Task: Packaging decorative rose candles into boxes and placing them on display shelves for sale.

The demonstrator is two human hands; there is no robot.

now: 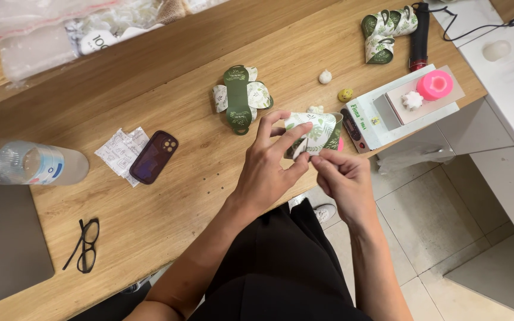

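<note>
Altogether three leaf-print paper boxes (313, 134) show, one pinched by left hand (269, 169) and right hand (343, 178) fingers.

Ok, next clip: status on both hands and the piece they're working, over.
Left hand and right hand both pinching the leaf-print paper box above the table edge. Finished green box sits apart behind. Nothing blocking.

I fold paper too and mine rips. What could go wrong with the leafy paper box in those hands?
The leafy paper box is pinched by the left hand and the right hand past the table's edge, so it might drop to the floor. A hard squeeze could crease it. A bump could also knock the small round pieces nearby.
</note>
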